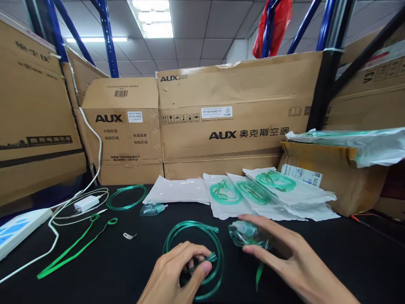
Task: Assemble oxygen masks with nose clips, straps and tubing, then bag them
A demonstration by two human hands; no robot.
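A coil of green clear tubing [219, 257] lies on the black table in front of me. My left hand [185, 270] is closed on it, with one end of the tube sticking out between thumb and fingers. To the right, my right hand [278, 249] has its thumb and fingers around a clear oxygen mask [241, 234]. The mask's pale connector points up and left. A green strap [259, 276] hangs below it, and the palm hides the rest. Another small clear mask [152, 209] lies farther back, beside a second tubing coil [126, 197].
Bagged mask sets [226, 196] and a white packet [179, 190] lie at the back, near an open carton [341, 185]. At left are a green elastic strap [68, 251], a small metal clip [129, 236], a white charger [87, 204] and a power strip [25, 228]. AUX boxes [190, 147] stand behind.
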